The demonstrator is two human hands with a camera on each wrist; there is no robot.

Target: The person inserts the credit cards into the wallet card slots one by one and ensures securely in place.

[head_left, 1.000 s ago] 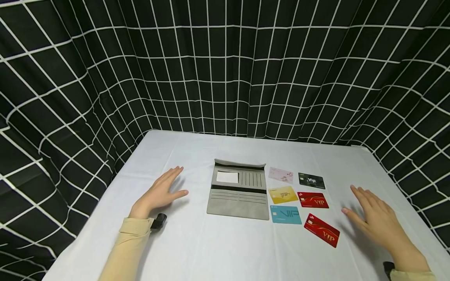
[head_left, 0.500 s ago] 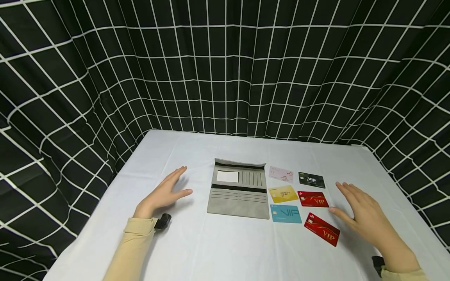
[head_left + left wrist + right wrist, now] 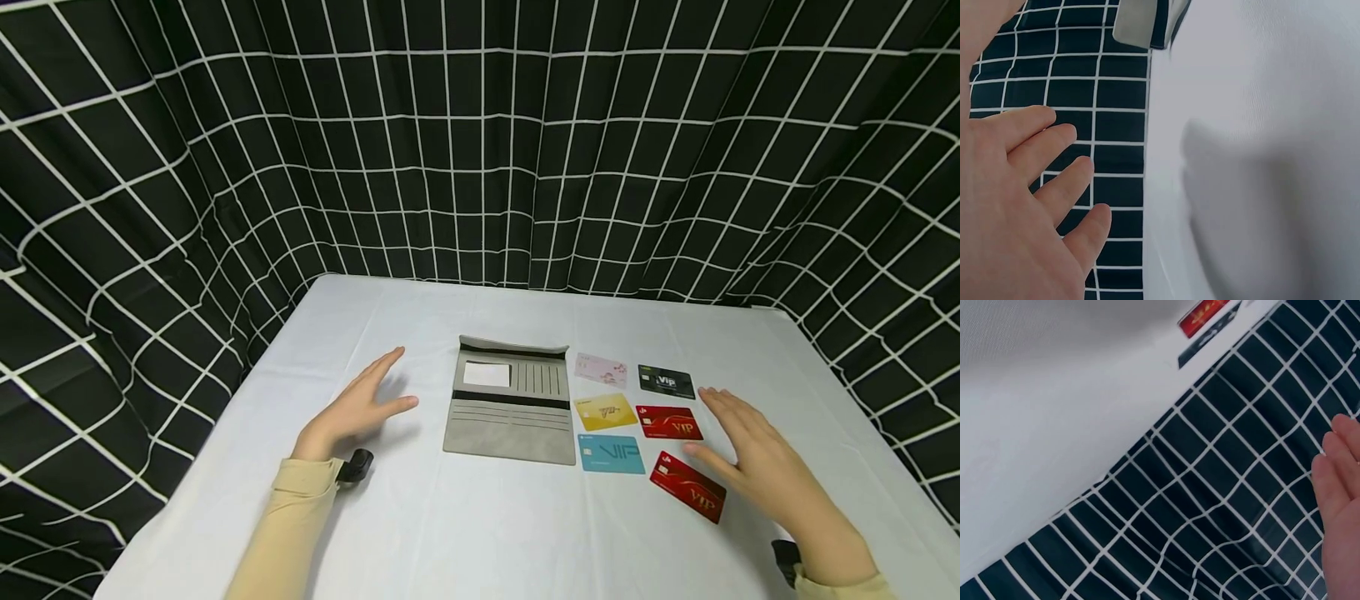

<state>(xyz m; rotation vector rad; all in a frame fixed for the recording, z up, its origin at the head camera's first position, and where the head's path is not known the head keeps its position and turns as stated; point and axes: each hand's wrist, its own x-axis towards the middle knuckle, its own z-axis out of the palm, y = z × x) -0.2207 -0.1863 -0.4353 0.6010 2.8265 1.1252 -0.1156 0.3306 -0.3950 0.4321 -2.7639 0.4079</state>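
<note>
An unfolded grey wallet (image 3: 510,433) lies mid-table with a white slip (image 3: 486,374) in its upper half. To its right lie a pink card (image 3: 601,370), a black card (image 3: 666,382), a yellow card (image 3: 605,412), a blue card (image 3: 611,453) and two red cards, one straight (image 3: 669,422) and one tilted (image 3: 688,487). Left of the wallet, my left hand (image 3: 352,412) hovers with fingers straight, thumb toward the wallet. My right hand (image 3: 765,462) hovers by the red cards, its fingers extended. Both hands hold nothing. In the left wrist view, the wallet's corner (image 3: 1136,24) shows at the top.
A white cloth (image 3: 420,533) covers the table. Behind and at both sides hangs a black curtain (image 3: 480,150) with a white grid. Dark wrist cameras sit on the left wrist (image 3: 356,467) and right wrist (image 3: 786,560).
My right hand has moved left, closer to the red cards. My left hand has drifted slightly right toward the wallet. The wallet and cards lie as before.
</note>
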